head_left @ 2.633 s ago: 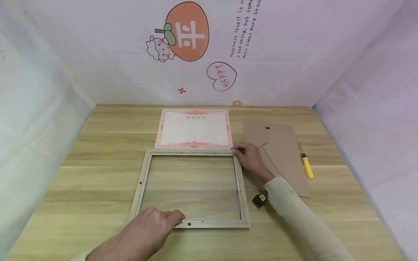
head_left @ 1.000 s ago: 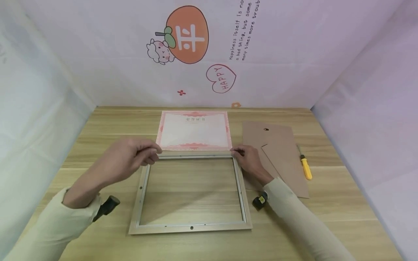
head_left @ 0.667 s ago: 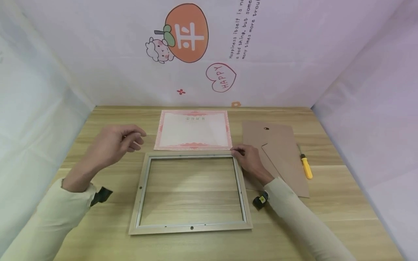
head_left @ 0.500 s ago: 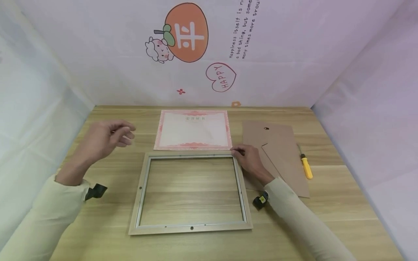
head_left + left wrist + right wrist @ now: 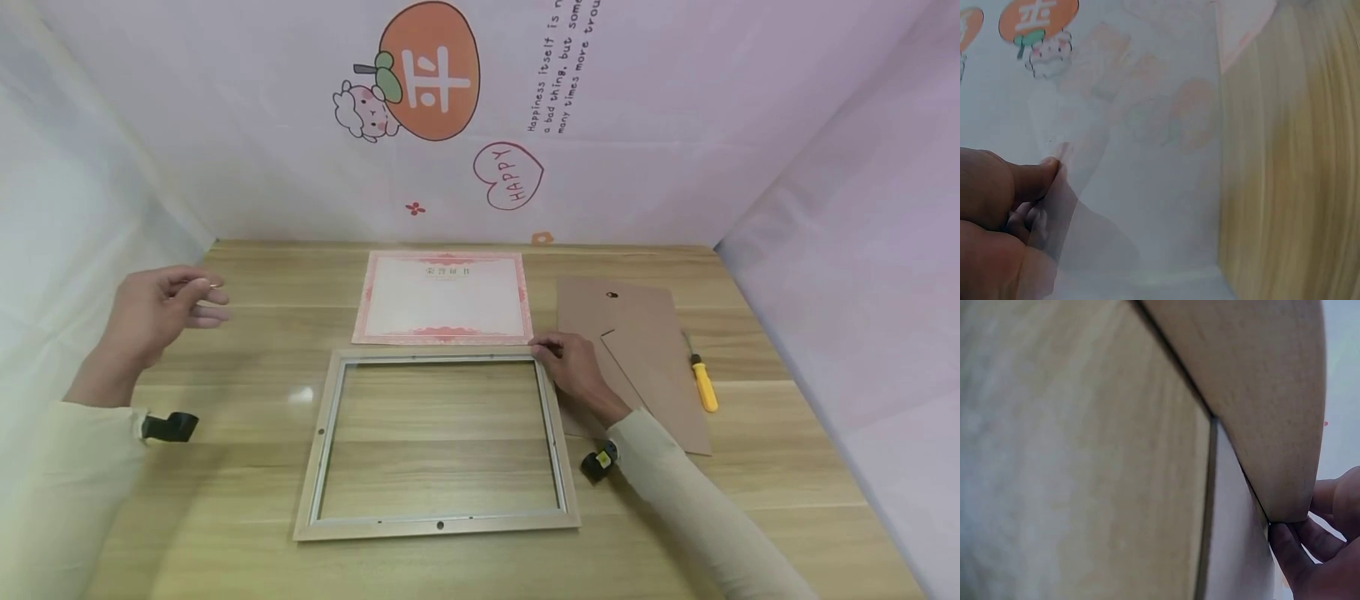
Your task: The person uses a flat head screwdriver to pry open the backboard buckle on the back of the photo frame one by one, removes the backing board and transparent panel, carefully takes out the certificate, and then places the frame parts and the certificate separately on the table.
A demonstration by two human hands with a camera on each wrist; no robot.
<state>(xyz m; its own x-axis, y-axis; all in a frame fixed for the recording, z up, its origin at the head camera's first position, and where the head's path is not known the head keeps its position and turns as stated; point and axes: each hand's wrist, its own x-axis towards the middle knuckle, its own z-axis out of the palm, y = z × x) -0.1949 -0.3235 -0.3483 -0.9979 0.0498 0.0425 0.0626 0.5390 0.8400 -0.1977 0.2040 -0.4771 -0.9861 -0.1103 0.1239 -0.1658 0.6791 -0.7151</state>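
**Clear sheet lifted off wooden frame**

Clear sheet (image 5: 1141, 206): pinched at one edge by left hand (image 5: 153, 312), held off at 9 o'clock of frame (image 5: 438, 525). Right hand (image 5: 573, 367) pinches frame's 1 o'clock corner. Step, judged: pane removal; next needs a safe set-down. Left wrist view alone shows the sheet, apparently glass; head view barely registers it.

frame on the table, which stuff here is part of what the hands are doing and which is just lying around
In hand:
frame, its far corner pinched by the right hand
clear sheet, pinched at its edge by the left hand

Lying about:
certificate
brown boards
yellow screwdriver
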